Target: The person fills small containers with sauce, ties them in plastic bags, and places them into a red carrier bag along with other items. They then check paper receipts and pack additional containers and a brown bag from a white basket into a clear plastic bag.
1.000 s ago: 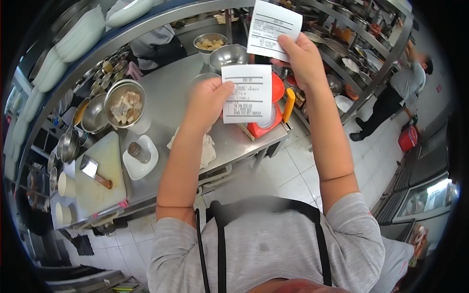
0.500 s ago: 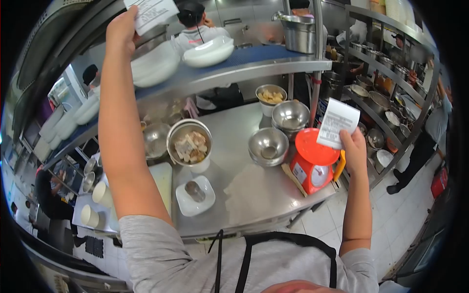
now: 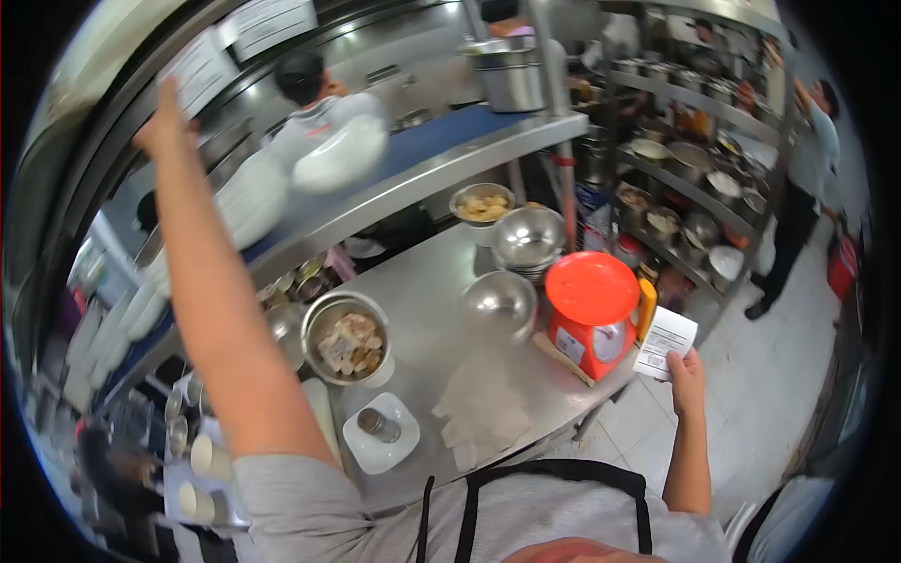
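My left hand [image 3: 165,127] is raised at the upper left, somewhat blurred, with a digit over the corner of a printed paper slip [image 3: 199,77]. Beside that hangs a second printed slip [image 3: 270,26] along the upper rail. Low on the right, my right hand [image 3: 688,380] pinches another printed slip [image 3: 664,340], just past the steel table's corner. A red kitchen scale [image 3: 593,296] stands near it on the table. Left of centre, a steel bowl [image 3: 344,338] contains pale chunks of food. In front of it, a white square dish [image 3: 380,441] holds a small container.
Steel bowls [image 3: 527,236] and a bowl of yellow pieces [image 3: 481,205] line the table's back. Above runs a shelf [image 3: 413,178] with white bowls and a steel pot [image 3: 510,77]. A person [image 3: 314,98] is behind it; another [image 3: 802,178] stands by the right rack.
The view has tilted and shifted, bringing the second hanging slip into sight. My right hand has lowered its slip from over the scale to beside the table corner. My left hand stays raised.
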{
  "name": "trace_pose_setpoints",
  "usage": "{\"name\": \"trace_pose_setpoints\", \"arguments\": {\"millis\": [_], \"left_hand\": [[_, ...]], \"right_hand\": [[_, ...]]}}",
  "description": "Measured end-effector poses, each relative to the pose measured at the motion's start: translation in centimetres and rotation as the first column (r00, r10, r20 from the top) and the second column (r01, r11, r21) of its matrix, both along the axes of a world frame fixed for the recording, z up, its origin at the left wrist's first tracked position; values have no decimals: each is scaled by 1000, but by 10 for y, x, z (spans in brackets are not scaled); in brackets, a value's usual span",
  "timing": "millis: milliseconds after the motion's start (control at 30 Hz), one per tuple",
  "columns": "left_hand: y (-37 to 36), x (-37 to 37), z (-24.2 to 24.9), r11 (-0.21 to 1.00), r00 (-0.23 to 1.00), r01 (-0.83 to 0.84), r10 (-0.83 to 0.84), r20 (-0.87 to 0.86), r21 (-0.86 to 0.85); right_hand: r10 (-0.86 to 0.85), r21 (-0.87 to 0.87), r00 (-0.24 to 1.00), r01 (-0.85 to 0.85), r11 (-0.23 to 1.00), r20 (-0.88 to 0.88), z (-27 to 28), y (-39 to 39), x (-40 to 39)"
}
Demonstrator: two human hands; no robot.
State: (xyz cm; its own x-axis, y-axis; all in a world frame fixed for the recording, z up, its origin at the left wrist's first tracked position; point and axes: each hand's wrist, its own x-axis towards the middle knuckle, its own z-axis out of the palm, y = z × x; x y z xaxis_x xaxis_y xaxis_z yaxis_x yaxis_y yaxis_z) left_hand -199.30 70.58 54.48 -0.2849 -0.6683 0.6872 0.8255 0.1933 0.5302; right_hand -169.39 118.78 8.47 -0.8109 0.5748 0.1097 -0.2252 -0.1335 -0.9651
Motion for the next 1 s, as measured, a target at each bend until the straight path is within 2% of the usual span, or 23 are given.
{"name": "trace_pose_setpoints", "arguments": {"millis": [33,67,100,167,233,367,433,467,567,600,667,700,767,800,833,867,900,933,1000], "left_hand": [[3,10,7,992,987,110,-116,113,61],[-18,-8,21,990,977,91,-110,184,109],[-30,-21,30,975,959,203,-216,181,91],[-14,-14,28,995,978,7,-26,206,95],[11,-2,21,985,994,-20,0,113,171],[103,74,-27,906,976,156,-81,-202,393],[145,106,-54,868,956,217,-96,-277,448],[159,111,-64,865,951,246,-129,-280,438],[165,95,-104,846,863,465,-367,-348,261],[204,110,-117,841,847,483,-379,-373,243],[266,126,-142,846,838,516,-467,-281,135],[301,132,-153,836,825,544,-515,-233,78],[400,169,-179,858,843,511,-510,-174,-39],[427,172,-197,780,780,611,-622,-68,-132],[452,175,-216,680,702,702,-711,43,-213],[481,183,-234,542,603,786,-777,178,-296],[513,193,-250,382,497,851,-807,318,-360],[549,207,-263,271,440,875,-793,422,-402],[613,226,-290,68,329,915,-694,640,-397]], "right_hand": [[-8,63,1000,8,998,6,-8,3,6],[-40,119,999,37,992,21,-15,11,12],[-86,169,995,79,982,39,-21,20,23],[-108,180,986,84,980,128,-20,37,45],[-187,123,982,181,976,37,-18,54,63],[-309,56,949,305,951,65,-24,113,115],[-387,44,918,385,922,88,-18,154,148],[-405,31,909,404,914,100,-17,176,166],[-533,142,845,523,840,40,-23,245,220],[-537,118,843,529,840,46,-24,266,239],[-551,66,832,547,834,60,-23,305,274],[-498,-54,867,497,866,-3,-20,317,285],[-416,-284,899,365,886,-141,-11,335,306],[-14,-288,876,-143,947,-482,-8,346,312],[332,-110,573,-602,791,-749,-4,359,311],[516,90,354,-752,653,-780,4,368,299],[651,293,99,-834,467,-753,13,375,283],[670,273,197,-804,529,-716,31,376,280],[716,335,285,-734,590,-637,51,393,276]]}}
